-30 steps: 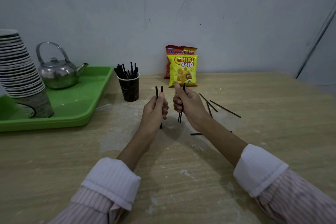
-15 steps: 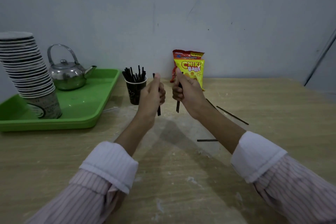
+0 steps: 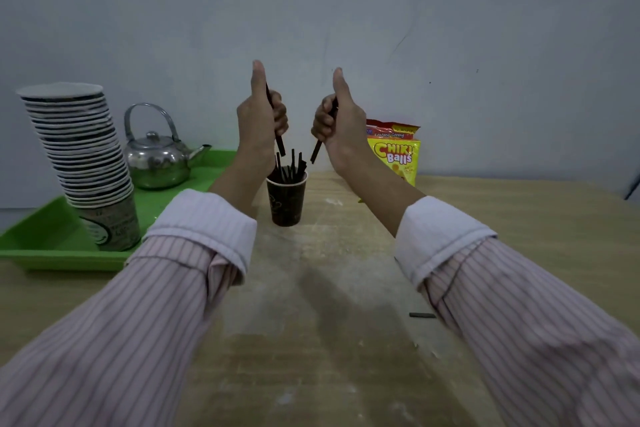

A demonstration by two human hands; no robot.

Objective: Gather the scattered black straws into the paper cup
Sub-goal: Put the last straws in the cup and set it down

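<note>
A dark paper cup [image 3: 286,199] stands on the wooden table [image 3: 311,340], holding several black straws [image 3: 292,165] that poke above its rim. My left hand [image 3: 260,118] is raised just above and left of the cup, closed on black straws whose lower ends [image 3: 280,146] hang over the rim. My right hand [image 3: 341,121] is up and to the right of the cup, gripping black straws whose tips [image 3: 316,153] slant down toward it. One loose black straw [image 3: 421,315] lies on the table beside my right sleeve, partly hidden by it.
A green tray [image 3: 41,246] at the left carries a tall stack of paper cups [image 3: 83,163] and a metal kettle [image 3: 157,156]. A yellow snack bag [image 3: 394,152] leans on the wall behind my right hand.
Both hands have risen and moved forward with their straws, from in front of the cup to just above it. The view has shifted toward the cup.
</note>
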